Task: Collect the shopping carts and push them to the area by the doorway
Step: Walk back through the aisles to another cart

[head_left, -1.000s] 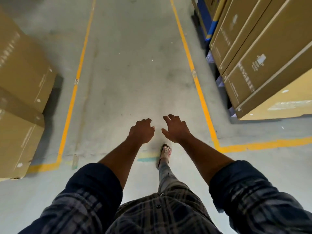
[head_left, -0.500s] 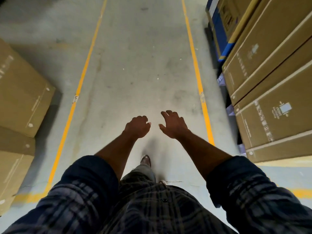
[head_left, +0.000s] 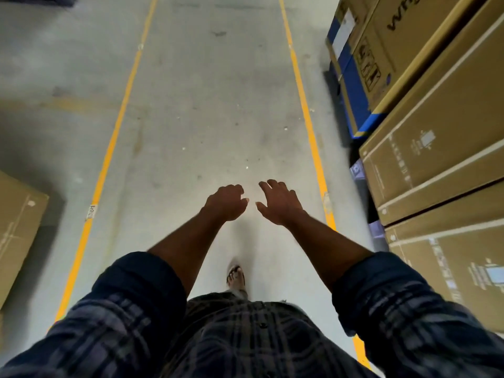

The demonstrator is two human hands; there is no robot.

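Carts absent from view; you have advanced along the aisle, cartons [head_left: 436, 148] at 3 o'clock nearer; left hand [head_left: 226, 203] loosely curled, right hand [head_left: 278, 203] open, both empty.

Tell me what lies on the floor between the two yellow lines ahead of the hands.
In the head view, only bare concrete floor between the left yellow line and right yellow line; no cart.
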